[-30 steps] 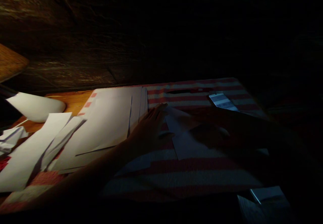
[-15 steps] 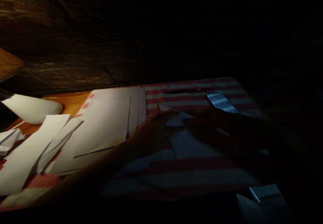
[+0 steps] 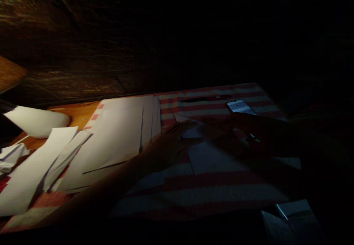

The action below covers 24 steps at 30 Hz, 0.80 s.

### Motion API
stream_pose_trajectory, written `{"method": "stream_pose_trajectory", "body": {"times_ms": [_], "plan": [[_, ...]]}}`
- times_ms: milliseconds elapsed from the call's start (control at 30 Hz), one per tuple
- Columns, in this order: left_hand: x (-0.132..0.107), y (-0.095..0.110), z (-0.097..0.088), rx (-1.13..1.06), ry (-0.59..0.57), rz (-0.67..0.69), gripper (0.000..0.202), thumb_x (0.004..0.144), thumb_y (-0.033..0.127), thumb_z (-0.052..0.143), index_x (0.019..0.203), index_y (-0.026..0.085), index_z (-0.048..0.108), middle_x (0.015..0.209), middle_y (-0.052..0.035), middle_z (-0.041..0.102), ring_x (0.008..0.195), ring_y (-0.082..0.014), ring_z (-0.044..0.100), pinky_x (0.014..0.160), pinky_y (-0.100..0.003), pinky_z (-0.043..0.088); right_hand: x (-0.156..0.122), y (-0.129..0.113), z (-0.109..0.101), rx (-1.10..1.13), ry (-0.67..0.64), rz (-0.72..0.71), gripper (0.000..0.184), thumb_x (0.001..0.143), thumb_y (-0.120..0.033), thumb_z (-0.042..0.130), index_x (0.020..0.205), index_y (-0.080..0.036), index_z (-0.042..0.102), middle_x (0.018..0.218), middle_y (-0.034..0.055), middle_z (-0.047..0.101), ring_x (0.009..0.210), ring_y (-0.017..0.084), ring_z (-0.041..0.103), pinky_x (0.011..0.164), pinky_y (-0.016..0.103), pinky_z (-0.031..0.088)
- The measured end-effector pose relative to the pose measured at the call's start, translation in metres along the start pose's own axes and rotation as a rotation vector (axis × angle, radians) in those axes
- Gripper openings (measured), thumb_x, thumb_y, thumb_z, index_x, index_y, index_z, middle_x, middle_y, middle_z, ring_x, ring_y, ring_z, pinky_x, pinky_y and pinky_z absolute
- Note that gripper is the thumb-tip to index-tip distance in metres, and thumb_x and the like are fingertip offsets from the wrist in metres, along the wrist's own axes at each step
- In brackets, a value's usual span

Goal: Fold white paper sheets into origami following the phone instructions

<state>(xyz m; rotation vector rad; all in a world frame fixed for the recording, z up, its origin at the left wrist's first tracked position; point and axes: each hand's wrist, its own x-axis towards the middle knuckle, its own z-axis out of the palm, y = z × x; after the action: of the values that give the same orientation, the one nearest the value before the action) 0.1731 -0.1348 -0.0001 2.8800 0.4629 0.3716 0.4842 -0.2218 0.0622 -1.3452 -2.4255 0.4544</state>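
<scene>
V. dim scene w/ warm light from L, R side near black.
Papers [image 3: 121,130] at L catch most of it; wall [image 3: 33,20], upper L, gets faint amber wash. Phone screen [image 3: 241,107] glows cool white. L hand [image 3: 177,134] & R hand [image 3: 226,127] are in deep shadow, outlines soft, hard to make out. Striped cloth [image 3: 199,195] goes murky twd. bottom. Fine detail smeared, L edge stretched & blurry.

A rough brown wall [image 3: 91,68], crossed by dark seams, stretches from 10 to 12 o'clock. At 9 o'clock, a white-bodied table lamp [image 3: 38,121] with an amber shade [image 3: 11,73] stands beside bare wooden tabletop [image 3: 80,114]. Warm light fills that side; deep shadow hides the room from 12 to 3.
</scene>
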Motion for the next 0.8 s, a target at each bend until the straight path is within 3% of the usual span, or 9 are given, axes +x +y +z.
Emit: {"method": "stream_pose_trajectory", "body": {"times_ms": [67,267,567,800], "plan": [[0.000,0.000,0.000,0.012,-0.014,-0.004,0.050,0.101,0.019,0.053,0.146,0.038,0.056,0.165,-0.0069,0.037,0.149,-0.0321,0.041,0.114,-0.057,0.048,0.002,-0.002,-0.001,0.041,-0.050,-0.001,0.059,0.090,-0.031,0.065,0.147,-0.038,0.057,0.123,0.0048,0.075,0.096,0.029,0.075,0.073,0.039,0.063],[-0.001,-0.003,0.003,0.067,-0.062,0.037,0.052,0.101,0.018,0.052,0.149,0.037,0.052,0.168,-0.0059,0.034,0.153,-0.0315,0.035,0.119,-0.058,0.040,0.006,0.001,0.000,0.144,-0.074,-0.075,0.052,0.088,-0.029,0.071,0.139,-0.038,0.065,0.136,0.0015,0.070,0.121,0.031,0.069,0.097,0.047,0.060],[-0.001,-0.002,0.003,0.070,-0.048,0.026,0.050,0.103,0.019,0.048,0.149,0.038,0.051,0.167,-0.0041,0.035,0.151,-0.0287,0.039,0.119,-0.055,0.041,0.006,0.009,-0.003,0.007,-0.122,-0.063,0.039,0.087,-0.015,0.061,0.117,-0.032,0.078,0.122,0.0003,0.078,0.102,0.025,0.076,0.085,0.039,0.063],[-0.002,-0.004,0.005,0.089,-0.058,0.043,0.049,0.104,0.020,0.049,0.150,0.036,0.050,0.168,-0.0054,0.033,0.153,-0.0295,0.036,0.119,-0.056,0.041,-0.005,0.017,-0.002,-0.055,-0.116,0.028,0.049,0.090,-0.014,0.055,0.130,-0.035,0.073,0.120,-0.0014,0.078,0.105,0.025,0.076,0.084,0.037,0.063]]}}
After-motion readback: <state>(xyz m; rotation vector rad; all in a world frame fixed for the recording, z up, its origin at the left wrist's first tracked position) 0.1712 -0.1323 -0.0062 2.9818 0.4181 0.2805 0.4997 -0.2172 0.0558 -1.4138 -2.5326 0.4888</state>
